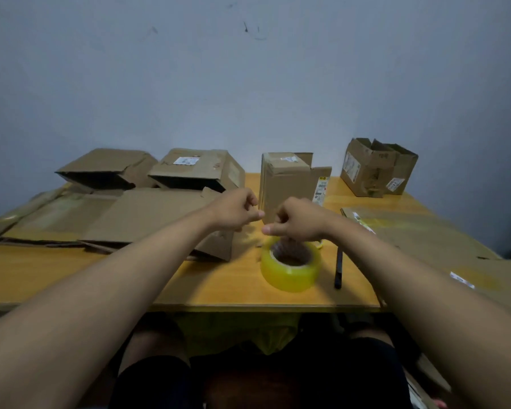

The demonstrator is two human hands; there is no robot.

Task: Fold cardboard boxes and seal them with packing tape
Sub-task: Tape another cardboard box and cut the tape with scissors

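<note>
While curled, the right hand [300, 221] hovers over the tape roll [290, 266].

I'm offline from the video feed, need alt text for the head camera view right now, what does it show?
Both hands, left hand and right hand, are raised with fingers curled just above a yellow tape roll on the wooden table. A black pen lies right of the roll; an upright cardboard box stands behind it.
</note>
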